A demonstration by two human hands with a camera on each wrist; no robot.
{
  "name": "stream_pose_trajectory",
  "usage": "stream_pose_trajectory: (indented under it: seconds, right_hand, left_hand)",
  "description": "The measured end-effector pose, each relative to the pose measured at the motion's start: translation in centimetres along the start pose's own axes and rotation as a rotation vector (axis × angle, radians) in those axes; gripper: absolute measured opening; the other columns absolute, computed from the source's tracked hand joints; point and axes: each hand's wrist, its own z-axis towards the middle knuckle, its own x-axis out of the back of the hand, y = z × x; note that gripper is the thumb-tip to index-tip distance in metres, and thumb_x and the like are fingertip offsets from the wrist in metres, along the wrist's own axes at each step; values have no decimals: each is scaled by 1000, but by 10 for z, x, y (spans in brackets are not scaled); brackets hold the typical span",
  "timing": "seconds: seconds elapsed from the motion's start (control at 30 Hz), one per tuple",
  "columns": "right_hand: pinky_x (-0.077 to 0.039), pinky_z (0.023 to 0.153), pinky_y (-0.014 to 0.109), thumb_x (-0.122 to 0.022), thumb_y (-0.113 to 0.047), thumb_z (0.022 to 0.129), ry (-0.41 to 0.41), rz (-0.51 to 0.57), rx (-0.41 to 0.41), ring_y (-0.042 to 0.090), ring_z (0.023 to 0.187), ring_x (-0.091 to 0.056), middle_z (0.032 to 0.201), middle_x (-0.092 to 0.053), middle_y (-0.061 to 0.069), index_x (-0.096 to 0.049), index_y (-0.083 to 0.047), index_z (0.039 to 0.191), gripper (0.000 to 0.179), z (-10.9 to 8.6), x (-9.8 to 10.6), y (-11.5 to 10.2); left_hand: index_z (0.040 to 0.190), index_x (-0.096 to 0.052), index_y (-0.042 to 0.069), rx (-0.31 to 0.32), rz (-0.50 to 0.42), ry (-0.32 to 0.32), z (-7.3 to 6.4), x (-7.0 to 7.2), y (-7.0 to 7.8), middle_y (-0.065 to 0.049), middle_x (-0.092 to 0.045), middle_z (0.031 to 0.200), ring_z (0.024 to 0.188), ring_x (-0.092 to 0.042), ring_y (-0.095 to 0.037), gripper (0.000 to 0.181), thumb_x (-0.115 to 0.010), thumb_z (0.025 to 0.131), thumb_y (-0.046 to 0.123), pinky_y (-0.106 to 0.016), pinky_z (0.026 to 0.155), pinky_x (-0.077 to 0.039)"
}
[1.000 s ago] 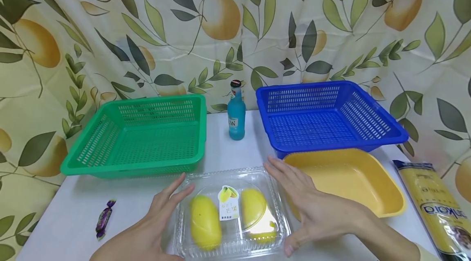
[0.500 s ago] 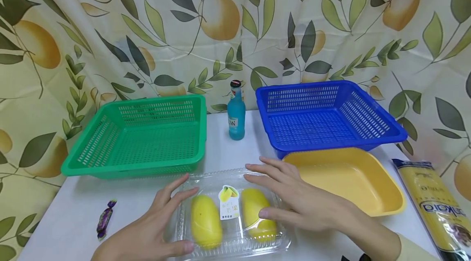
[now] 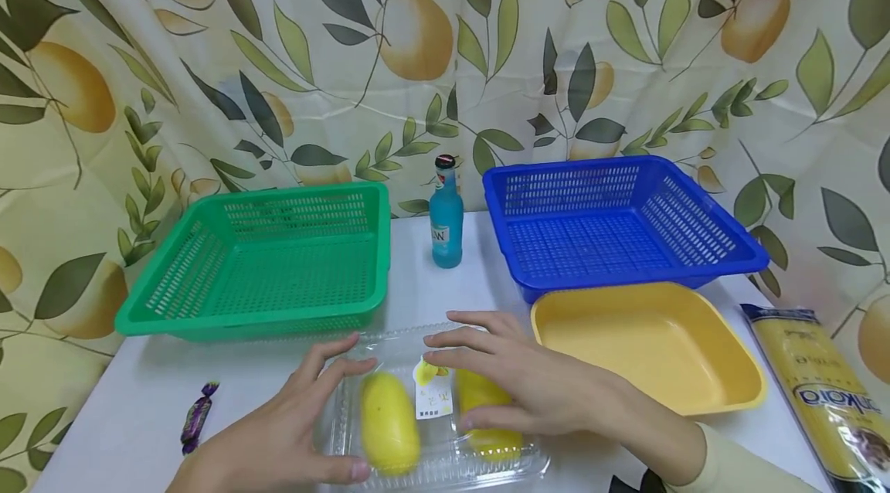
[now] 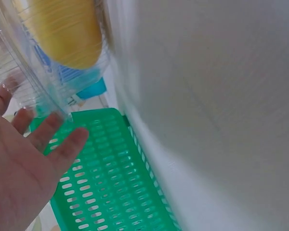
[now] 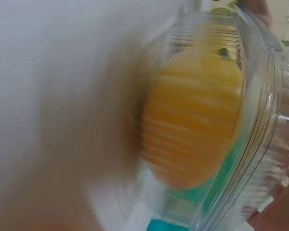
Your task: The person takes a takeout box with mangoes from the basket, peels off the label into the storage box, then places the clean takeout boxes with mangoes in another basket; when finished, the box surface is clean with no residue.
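A clear plastic clamshell box (image 3: 439,450) lies at the front middle of the table, lid down. Inside it are a left mango (image 3: 389,423) and a right mango (image 3: 494,443), with a white label (image 3: 434,398) on the lid between them. My left hand (image 3: 288,419) spans the box's left side, fingers extended and spread, fingertips right at its edge in the left wrist view. Over the lid's right half is my right hand (image 3: 528,381), its fingers reaching toward the label and partly hiding the right mango. The right wrist view shows one mango (image 5: 192,115) through the ribbed plastic.
Behind the box stand a green basket (image 3: 253,328), a blue bottle (image 3: 446,226) and a blue basket (image 3: 626,274). To the right are a yellow tub (image 3: 647,346) and a yellow printed packet (image 3: 823,392). A purple wrapped candy (image 3: 198,417) lies on the left.
My right hand has moved left from the box's right edge to over the lid. My left thumb has swung in over the box's front left; the box has hardly moved.
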Motion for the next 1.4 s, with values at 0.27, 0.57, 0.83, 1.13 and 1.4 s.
stream_pose_trajectory:
  seconds: [0.27, 0.57, 0.83, 1.13, 1.4]
  right_hand:
    - [-34, 116, 58, -70, -47, 96, 5, -18, 83, 21, 152, -29, 153, -49, -15, -60, -32, 140, 48, 13, 1, 2]
    - [-31, 117, 58, -68, -48, 97, -3, -70, 139, 24, 152, -30, 151, -51, -13, -68, -33, 128, 35, 22, 2, 7]
    - [-34, 117, 55, -64, -42, 101, -21, -155, 218, 23, 153, -29, 151, -52, -12, -73, -36, 116, 19, 29, 4, 5]
    - [-39, 116, 49, -66, -32, 102, -15, -193, 278, 22, 151, -36, 143, -60, -12, -75, -30, 111, 13, 30, 4, 3]
    - [-41, 116, 39, -59, -29, 106, -73, -100, 240, 15, 143, -46, 132, -65, -10, -67, -23, 106, 9, 33, -1, 0]
  left_hand:
    - [154, -37, 39, -63, 85, 70, 5, 0, 0, 7, -14, 167, 148, -36, -33, 94, -79, 76, 70, -59, 102, -50]
    - [150, -44, 30, -118, 99, 115, 8, -1, -4, -1, -22, 163, 145, -38, -38, 93, -83, 74, 67, -64, 98, -50]
    - [149, -46, 31, -67, 47, 85, 8, -1, -4, -3, -21, 163, 148, -34, -37, 93, -83, 72, 68, -66, 101, -48]
    - [151, -42, 31, -91, 70, 80, 7, -1, -2, -6, -19, 163, 145, -37, -41, 91, -81, 76, 67, -66, 99, -49]
    - [153, -39, 33, -78, 97, 69, 3, -2, -3, -4, -18, 164, 145, -39, -39, 94, -81, 77, 66, -60, 99, -51]
